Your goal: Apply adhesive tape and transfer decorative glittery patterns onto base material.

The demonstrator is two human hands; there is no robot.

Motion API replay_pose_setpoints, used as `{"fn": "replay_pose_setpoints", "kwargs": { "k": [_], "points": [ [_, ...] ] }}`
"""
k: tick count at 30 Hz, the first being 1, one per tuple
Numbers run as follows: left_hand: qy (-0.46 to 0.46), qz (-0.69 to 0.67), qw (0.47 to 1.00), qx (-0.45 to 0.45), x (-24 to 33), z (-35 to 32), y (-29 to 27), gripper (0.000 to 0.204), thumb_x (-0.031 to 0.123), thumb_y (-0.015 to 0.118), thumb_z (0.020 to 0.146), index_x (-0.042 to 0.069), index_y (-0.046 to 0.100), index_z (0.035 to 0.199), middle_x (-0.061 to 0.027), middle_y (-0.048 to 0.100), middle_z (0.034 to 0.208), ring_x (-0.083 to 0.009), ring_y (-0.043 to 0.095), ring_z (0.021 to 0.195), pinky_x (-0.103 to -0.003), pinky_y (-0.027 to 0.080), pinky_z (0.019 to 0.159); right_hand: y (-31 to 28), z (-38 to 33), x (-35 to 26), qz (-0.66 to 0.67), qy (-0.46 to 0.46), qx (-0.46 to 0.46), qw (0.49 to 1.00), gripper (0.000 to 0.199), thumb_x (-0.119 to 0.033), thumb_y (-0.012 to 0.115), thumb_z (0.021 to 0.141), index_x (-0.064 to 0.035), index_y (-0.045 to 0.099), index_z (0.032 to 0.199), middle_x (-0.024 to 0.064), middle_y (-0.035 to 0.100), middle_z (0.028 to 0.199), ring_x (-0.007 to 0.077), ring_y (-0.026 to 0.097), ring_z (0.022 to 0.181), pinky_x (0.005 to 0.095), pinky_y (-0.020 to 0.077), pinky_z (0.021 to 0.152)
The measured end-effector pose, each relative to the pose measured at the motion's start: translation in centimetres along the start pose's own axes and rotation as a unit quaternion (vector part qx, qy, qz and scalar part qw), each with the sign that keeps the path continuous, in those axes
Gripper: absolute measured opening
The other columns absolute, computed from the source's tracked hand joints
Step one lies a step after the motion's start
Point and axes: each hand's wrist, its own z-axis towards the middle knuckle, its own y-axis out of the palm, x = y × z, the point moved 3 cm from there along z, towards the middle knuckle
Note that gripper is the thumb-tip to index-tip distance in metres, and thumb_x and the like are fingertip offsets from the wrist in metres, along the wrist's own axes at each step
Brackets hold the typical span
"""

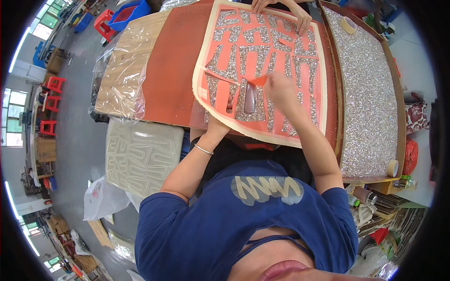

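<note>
A large pale-edged sheet (199, 77) with a pink-red stencil face lies before me, its cut-outs filled with silver glittery grains. My right hand (281, 91) is closed in a pinch on a red-orange film piece (255, 80), lifted from the stencil's middle. Just below that piece is a bare, see-through slot (250, 100). Under the sheet's near left edge reaches my left hand (220, 127); its fingers are mostly hidden, with a bit of them apparently showing through another slot. At the far edge, another person's hands (302, 21) touch the sheet.
The sheet rests on a red-brown board (173, 65). To the right stands a shallow tray of silver grains (368, 98) with tape rolls (348, 25) on it. Left are a plastic-wrapped wooden board (126, 61) and a pale sheet with raised shapes (143, 157). Red stools (54, 103) stand farther off.
</note>
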Motion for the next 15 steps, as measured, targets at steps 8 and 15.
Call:
{"fn": "replay_pose_setpoints", "kwargs": {
  "k": [8, 15],
  "points": [
    [-0.191, -0.130, 0.932, -0.281, 1.1, 3.7, -2.0, 0.033, 0.018, 0.064, 0.085, 0.000, 0.057, 0.113, -0.0131, 0.064, 0.094, -0.0275, 0.061, 0.090, -0.036, 0.050, 0.078, -1.9, 3.4, 4.3, 0.117, 0.029, 0.120, 0.985, 0.018, -0.017, 0.050, 0.095, 0.0006, 0.053, 0.094, 0.0171, 0.061, 0.074, 0.0292, 0.061, 0.064, 0.0379, 0.0482, 0.059],
    [0.140, 0.048, 0.989, -0.022, 4.0, 3.0, -1.4, 0.050, 0.020, 0.067, 0.081, 0.002, 0.050, 0.124, -0.0183, 0.052, 0.123, -0.0310, 0.052, 0.112, -0.042, 0.043, 0.093, -9.6, 8.4, -3.8, 0.311, -0.041, 0.295, 0.903, 0.020, -0.018, 0.045, 0.100, 0.0000, 0.053, 0.098, 0.0072, 0.062, 0.070, 0.0105, 0.060, 0.059, 0.0244, 0.0491, 0.057]
  ]
}}
